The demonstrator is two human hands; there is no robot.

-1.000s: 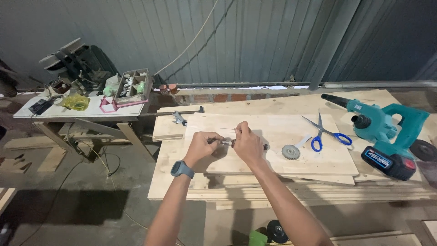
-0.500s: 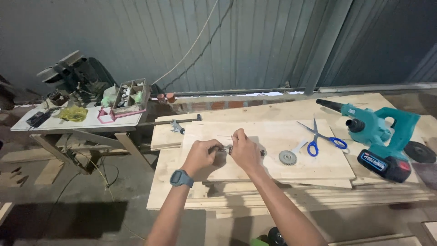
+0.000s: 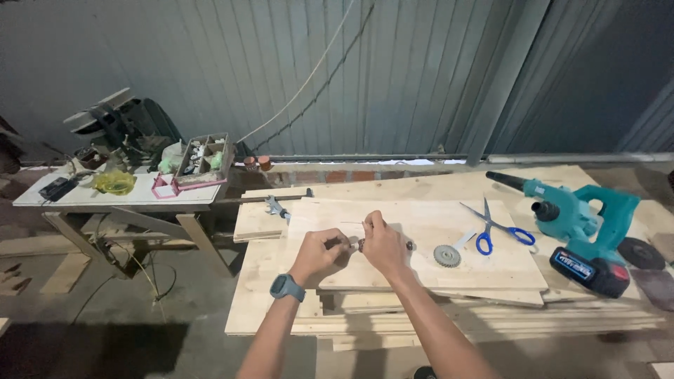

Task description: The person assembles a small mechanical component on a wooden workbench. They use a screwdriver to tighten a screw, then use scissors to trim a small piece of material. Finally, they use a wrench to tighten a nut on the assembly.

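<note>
Over a stack of wooden boards [image 3: 449, 231], the person's left hand [image 3: 317, 254] and right hand [image 3: 380, 244] are still pinching a small dark metal part [image 3: 356, 243] between closed fingers, hardly shifting over the last second, so the fiddling appears unfinished. The part itself is mostly hidden. A small gear [image 3: 445, 255] and blue-handled scissors [image 3: 497, 228] are lying to the right.

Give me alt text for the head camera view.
Two bare hands, left hand and right hand, meet over a wooden board, holding a small dark part. Blue-handled scissors and a teal blower lie to the right.
</note>
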